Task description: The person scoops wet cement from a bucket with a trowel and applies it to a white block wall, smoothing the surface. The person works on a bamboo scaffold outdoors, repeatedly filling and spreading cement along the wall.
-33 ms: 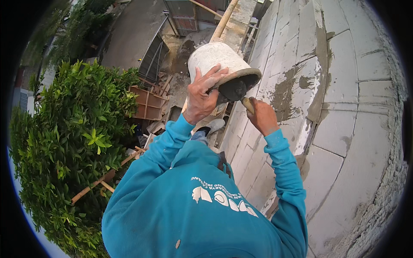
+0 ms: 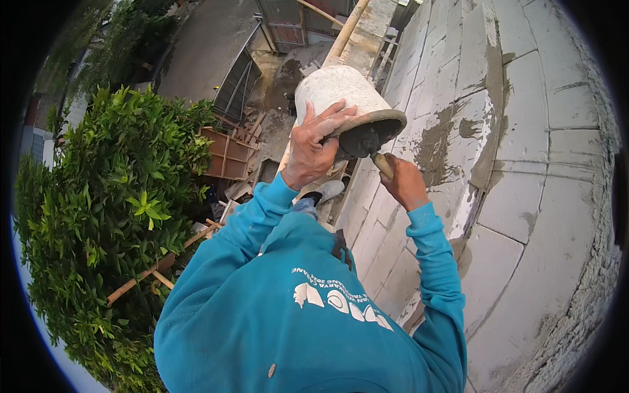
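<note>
Single head-worn fisheye view, looking steeply down past the left hand (image 2: 314, 147) and right hand (image 2: 403, 183), sitting close above both, block wall (image 2: 524, 196) curving beyond the right hand.

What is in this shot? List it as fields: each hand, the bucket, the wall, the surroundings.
left hand: left hand gripping the side of the bucket, tipping it on its side
right hand: right hand holding a wooden handle that runs into the bucket mouth
bucket: pale, mortar-caked, dark wet mortar inside
wall: wall of grey blocks, patches of smeared mortar
sleeves: blue sleeves
surroundings: bush at left, yard with debris far below
</note>
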`<act>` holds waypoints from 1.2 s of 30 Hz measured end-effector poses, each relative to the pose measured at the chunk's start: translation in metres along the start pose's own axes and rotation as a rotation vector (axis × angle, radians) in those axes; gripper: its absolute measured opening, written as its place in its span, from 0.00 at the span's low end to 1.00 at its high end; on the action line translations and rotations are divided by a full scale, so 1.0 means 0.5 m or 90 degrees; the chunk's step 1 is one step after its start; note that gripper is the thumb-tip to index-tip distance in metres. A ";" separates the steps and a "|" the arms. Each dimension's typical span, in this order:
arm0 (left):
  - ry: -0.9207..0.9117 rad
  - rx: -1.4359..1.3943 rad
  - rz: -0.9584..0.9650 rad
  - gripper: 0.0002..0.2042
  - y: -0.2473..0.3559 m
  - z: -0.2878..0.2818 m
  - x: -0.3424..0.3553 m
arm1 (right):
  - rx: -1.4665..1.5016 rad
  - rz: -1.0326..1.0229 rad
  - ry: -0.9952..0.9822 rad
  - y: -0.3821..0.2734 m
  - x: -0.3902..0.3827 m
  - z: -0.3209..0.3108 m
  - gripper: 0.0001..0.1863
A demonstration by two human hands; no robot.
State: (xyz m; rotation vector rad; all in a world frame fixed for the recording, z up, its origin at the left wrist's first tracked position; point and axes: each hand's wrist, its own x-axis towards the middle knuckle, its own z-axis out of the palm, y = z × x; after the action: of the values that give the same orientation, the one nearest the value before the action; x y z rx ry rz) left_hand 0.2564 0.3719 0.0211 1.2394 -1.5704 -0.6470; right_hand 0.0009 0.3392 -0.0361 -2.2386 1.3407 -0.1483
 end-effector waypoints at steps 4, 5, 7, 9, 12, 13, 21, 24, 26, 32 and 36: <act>-0.041 -0.093 -0.031 0.26 0.007 0.010 -0.019 | 0.224 0.018 -0.023 0.024 -0.066 0.082 0.24; -0.032 -0.109 -0.065 0.26 0.001 0.016 -0.022 | 0.273 0.058 -0.041 0.010 -0.080 0.107 0.24; 0.019 -0.146 -0.133 0.25 -0.032 0.024 -0.016 | 0.384 0.046 0.014 0.003 -0.084 0.202 0.24; 0.111 -0.186 -0.225 0.25 -0.083 0.036 -0.036 | 0.435 0.090 -0.012 -0.045 -0.083 0.227 0.26; 0.158 -0.098 -0.271 0.25 -0.143 0.041 -0.073 | 0.467 0.086 -0.014 -0.072 -0.087 0.240 0.26; 0.199 -0.099 -0.282 0.25 -0.160 0.036 -0.084 | 0.481 0.080 -0.007 -0.069 -0.096 0.255 0.26; 0.506 -0.142 -0.432 0.26 -0.255 -0.112 -0.199 | 0.625 0.239 -0.239 0.008 -0.060 0.137 0.22; 0.522 -0.108 -0.425 0.26 -0.261 -0.147 -0.225 | 0.834 0.345 -0.195 0.155 -0.011 0.079 0.24; 0.539 -0.067 -0.445 0.27 -0.259 -0.171 -0.242 | 0.821 0.410 0.092 0.232 -0.020 0.054 0.22; 0.605 -0.045 -0.421 0.26 -0.315 -0.216 -0.314 | 0.711 0.364 0.380 0.145 -0.176 -0.089 0.16; 0.634 -0.071 -0.496 0.25 -0.351 -0.205 -0.318 | 0.706 0.420 0.343 0.103 -0.254 -0.009 0.17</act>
State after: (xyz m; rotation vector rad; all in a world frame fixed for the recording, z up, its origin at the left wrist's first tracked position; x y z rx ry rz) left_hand 0.4178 0.4775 -0.1502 1.7078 -0.2085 -0.4386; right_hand -0.1052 0.4260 -0.0358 -0.8060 1.6011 -1.0095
